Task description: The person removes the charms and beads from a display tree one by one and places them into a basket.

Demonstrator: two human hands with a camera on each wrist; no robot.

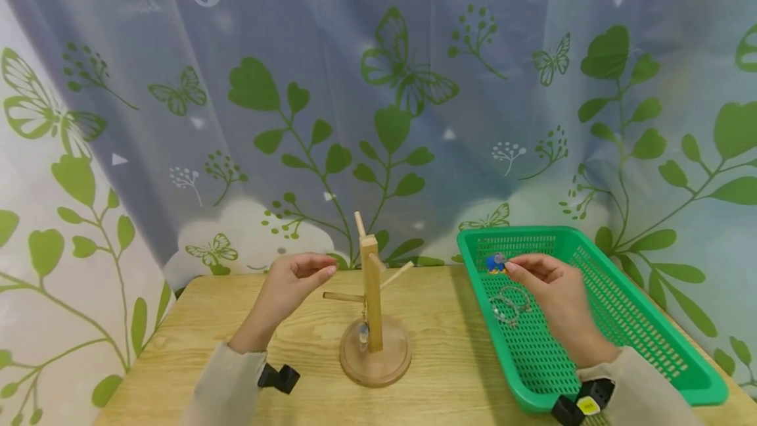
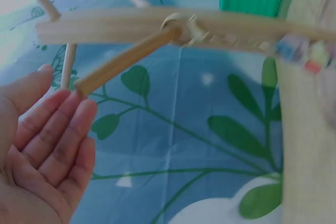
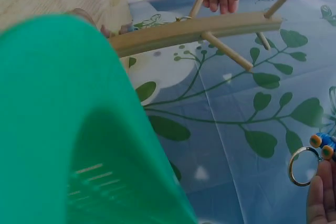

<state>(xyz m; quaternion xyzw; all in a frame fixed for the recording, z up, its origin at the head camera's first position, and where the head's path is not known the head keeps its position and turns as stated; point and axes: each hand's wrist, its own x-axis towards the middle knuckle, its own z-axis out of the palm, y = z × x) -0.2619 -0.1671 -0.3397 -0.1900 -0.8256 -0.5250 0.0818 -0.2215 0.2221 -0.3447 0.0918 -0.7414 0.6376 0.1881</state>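
Observation:
A wooden peg stand (image 1: pixel 371 294) with a round base stands at the middle of the table. A keychain (image 1: pixel 363 332) with a clear and coloured charm hangs from its left peg (image 2: pixel 126 62). My left hand (image 1: pixel 296 284) is beside that peg, fingers loosely extended and holding nothing; in the left wrist view its fingertips lie close to the peg's end. Over the green basket, my right hand (image 1: pixel 558 294) pinches a keychain with a small blue figure (image 1: pixel 495 263) that has orange feet. Its metal ring (image 3: pixel 290 169) shows in the right wrist view.
The green plastic basket (image 1: pixel 504 354) stands at the right of the wooden table (image 1: pixel 296 360). Ring-shaped metal items (image 1: pixel 505 307) with small charms lie inside it. A curtain (image 1: pixel 331 117) printed with leaves and butterflies hangs behind the table.

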